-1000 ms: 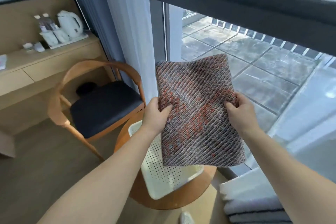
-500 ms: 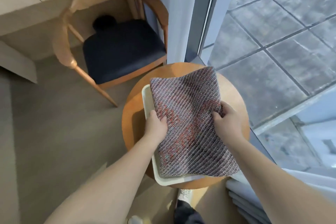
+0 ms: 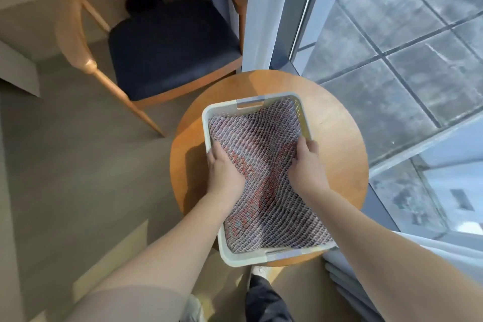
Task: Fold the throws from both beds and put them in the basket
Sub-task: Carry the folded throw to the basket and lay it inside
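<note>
The folded throw lies in the basket on the table, mid-frame. The left hand and right hand grip its side edges, fingers curled on the knit. It looks soft, light and floppy, so holding both sides should keep the fold

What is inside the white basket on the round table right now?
A folded woven throw fills the basket, held at its sides by the left hand and right hand. Anything beneath the throw is covered.
</note>
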A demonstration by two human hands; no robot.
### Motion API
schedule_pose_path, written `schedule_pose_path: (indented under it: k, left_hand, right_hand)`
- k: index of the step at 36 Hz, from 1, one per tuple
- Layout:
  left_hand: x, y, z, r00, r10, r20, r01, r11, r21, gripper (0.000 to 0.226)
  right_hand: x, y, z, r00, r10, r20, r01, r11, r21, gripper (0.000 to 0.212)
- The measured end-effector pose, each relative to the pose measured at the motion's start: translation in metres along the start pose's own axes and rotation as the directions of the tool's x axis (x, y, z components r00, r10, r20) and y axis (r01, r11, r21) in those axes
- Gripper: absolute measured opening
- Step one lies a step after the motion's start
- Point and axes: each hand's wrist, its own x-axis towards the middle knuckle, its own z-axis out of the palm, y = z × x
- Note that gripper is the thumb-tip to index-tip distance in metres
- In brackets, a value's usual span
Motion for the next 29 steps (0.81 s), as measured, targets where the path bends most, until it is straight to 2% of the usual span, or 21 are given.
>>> schedule_pose_path:
  k: [2, 5, 8, 11, 17, 23, 29]
  left_hand:
    - [0.003, 0.002, 0.007, 0.990, 0.138, -0.032, -0.133, 0.981, 0.139, 0.073]
    - [0.019, 0.004, 0.023, 0.965, 0.263, -0.004, -0.243, 0.897, 0.370, 0.061]
    - [0.041, 0.000, 0.045, 0.965, 0.259, 0.026, -0.235, 0.820, 0.522, 0.061]
    - [0.059, -0.014, 0.066, 0.978, 0.207, 0.026, -0.180, 0.775, 0.606, 0.064]
    - [0.076, -0.048, 0.087, 0.974, 0.226, -0.003, -0.177, 0.772, 0.611, 0.065]
    - [0.071, -0.048, 0.087, 0.969, 0.247, -0.019, -0.181, 0.759, 0.626, 0.064]
    - [0.011, -0.052, 0.091, 0.961, 0.264, 0.081, -0.257, 0.745, 0.616, 0.065]
  right_hand:
    - [0.008, -0.007, 0.006, 0.988, -0.154, -0.011, 0.152, 0.984, -0.094, 0.070]
    - [0.029, -0.021, 0.016, 0.947, -0.321, 0.023, 0.317, 0.919, -0.233, 0.062]
    - [0.056, -0.021, 0.033, 0.934, -0.338, 0.113, 0.354, 0.842, -0.407, 0.060]
    - [0.079, -0.007, 0.049, 0.944, -0.307, 0.122, 0.325, 0.792, -0.518, 0.065]
    - [0.096, 0.019, 0.076, 0.934, -0.326, 0.148, 0.347, 0.723, -0.597, 0.069]
    - [0.087, 0.016, 0.077, 0.935, -0.326, 0.139, 0.347, 0.765, -0.543, 0.068]
    - [0.014, 0.041, 0.061, 0.946, -0.284, 0.155, 0.323, 0.817, -0.477, 0.071]
